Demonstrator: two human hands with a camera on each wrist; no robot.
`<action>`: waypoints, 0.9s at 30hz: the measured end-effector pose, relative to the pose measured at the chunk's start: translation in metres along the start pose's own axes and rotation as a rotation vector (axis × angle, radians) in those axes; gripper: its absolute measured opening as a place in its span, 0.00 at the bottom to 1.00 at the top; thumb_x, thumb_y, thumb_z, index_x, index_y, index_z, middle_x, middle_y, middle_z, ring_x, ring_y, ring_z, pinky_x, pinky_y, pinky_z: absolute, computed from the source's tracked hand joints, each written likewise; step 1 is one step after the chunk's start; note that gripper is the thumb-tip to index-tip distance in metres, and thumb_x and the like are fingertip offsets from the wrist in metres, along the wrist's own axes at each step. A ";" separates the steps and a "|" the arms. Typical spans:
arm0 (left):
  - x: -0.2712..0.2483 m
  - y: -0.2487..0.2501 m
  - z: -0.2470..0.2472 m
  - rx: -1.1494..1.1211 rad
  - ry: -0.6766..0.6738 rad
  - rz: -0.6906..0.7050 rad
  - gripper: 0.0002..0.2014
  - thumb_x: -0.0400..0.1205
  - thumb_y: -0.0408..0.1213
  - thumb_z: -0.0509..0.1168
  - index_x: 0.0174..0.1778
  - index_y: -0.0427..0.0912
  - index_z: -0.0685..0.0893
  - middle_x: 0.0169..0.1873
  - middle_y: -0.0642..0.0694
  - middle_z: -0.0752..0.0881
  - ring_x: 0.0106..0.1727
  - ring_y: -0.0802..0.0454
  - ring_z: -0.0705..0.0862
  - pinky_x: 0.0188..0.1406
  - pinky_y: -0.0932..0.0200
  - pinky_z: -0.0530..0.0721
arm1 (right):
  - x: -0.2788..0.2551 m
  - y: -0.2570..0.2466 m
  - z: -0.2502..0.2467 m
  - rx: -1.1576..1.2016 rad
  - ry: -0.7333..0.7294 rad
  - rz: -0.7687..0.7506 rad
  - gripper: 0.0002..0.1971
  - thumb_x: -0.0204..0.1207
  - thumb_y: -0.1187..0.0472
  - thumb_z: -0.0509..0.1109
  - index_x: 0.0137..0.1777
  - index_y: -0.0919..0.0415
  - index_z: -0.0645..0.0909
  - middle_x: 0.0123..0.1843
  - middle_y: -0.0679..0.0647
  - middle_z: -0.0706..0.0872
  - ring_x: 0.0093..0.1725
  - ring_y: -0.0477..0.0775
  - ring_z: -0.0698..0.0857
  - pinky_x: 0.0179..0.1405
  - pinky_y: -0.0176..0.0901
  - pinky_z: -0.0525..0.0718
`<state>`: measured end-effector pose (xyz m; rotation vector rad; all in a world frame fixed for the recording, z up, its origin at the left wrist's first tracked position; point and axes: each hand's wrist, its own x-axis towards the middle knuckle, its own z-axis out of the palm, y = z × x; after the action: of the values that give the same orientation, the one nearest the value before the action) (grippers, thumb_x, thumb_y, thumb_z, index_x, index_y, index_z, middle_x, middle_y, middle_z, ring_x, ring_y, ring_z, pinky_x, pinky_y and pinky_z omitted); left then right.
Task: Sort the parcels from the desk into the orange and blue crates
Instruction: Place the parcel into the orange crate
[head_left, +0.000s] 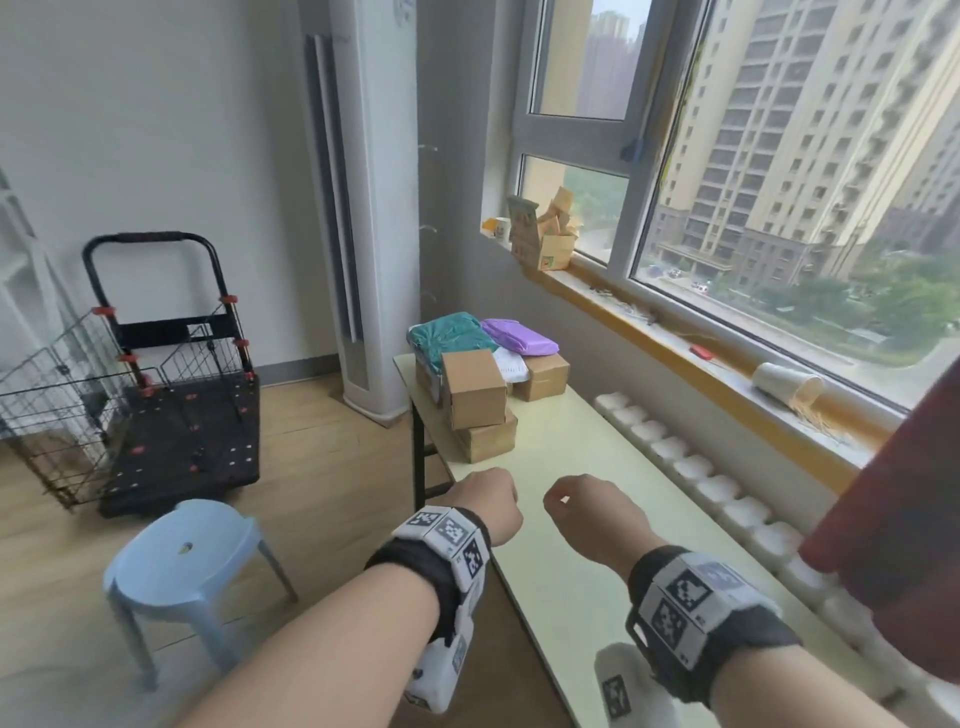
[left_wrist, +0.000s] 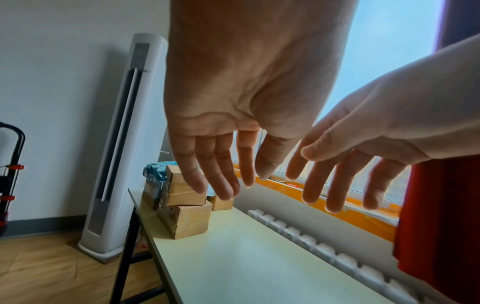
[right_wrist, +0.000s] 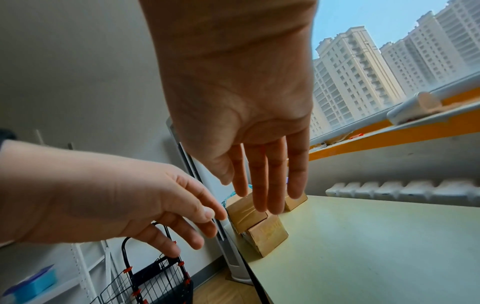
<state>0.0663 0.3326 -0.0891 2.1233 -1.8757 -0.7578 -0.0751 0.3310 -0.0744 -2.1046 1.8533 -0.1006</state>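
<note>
Both hands hang in the air above the near part of the desk (head_left: 597, 467), side by side and apart. The left hand (head_left: 491, 506) has its fingers (left_wrist: 223, 174) stretched out loosely and holds nothing; the right hand (head_left: 584, 514) is the same, fingers (right_wrist: 262, 181) straight and slightly spread, empty. Neither touches the desk or a parcel. Each wrist wears a black band with square printed markers.

The parcels sit in a heap at the far left end of the desk, well ahead of the hands. Nearest is a brown box (head_left: 491, 439) lying flat, with a second brown box (head_left: 474, 387) standing on top of it. Behind these is a teal bag (head_left: 452, 338), and to its right a purple bag (head_left: 519, 338) rests on a white bag (head_left: 511, 364) and a third brown box (head_left: 545, 376).

Along the right edge of the desk runs a white radiator (head_left: 691, 467) under the window sill (head_left: 675, 338). On the sill lie a tipped paper cup (head_left: 784, 382) and, at the far end, small cartons (head_left: 543, 234). A red curtain (head_left: 893, 545) hangs at the near right.

Left of the desk, on the wooden floor, stand a tall white air conditioner (head_left: 363, 208), a black trolley (head_left: 182, 415) with a wire cage (head_left: 57, 389) and, nearer, a pale blue stool (head_left: 182, 556). No crate is in view.
</note>
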 end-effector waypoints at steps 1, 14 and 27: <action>0.015 -0.002 -0.001 -0.019 -0.008 -0.010 0.15 0.79 0.33 0.57 0.57 0.51 0.81 0.61 0.46 0.82 0.62 0.44 0.81 0.61 0.51 0.81 | 0.014 0.001 0.001 0.021 -0.004 0.000 0.16 0.84 0.55 0.56 0.60 0.50 0.85 0.58 0.49 0.88 0.56 0.56 0.85 0.49 0.43 0.80; 0.162 -0.039 -0.066 -0.118 0.121 -0.035 0.12 0.80 0.31 0.59 0.51 0.50 0.85 0.58 0.49 0.84 0.59 0.48 0.82 0.58 0.58 0.79 | 0.163 -0.024 -0.001 0.067 -0.023 0.015 0.15 0.85 0.53 0.56 0.61 0.48 0.84 0.58 0.48 0.87 0.55 0.54 0.84 0.45 0.41 0.77; 0.360 -0.082 -0.157 -0.111 0.205 0.087 0.12 0.81 0.34 0.61 0.57 0.50 0.84 0.62 0.48 0.84 0.64 0.47 0.81 0.62 0.56 0.78 | 0.348 -0.099 -0.018 0.118 0.072 0.097 0.14 0.83 0.46 0.61 0.63 0.46 0.83 0.59 0.46 0.89 0.56 0.52 0.85 0.48 0.42 0.82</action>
<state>0.2366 -0.0308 -0.0811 1.9567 -1.7638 -0.5862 0.0666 -0.0018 -0.0861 -1.9532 1.9372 -0.2588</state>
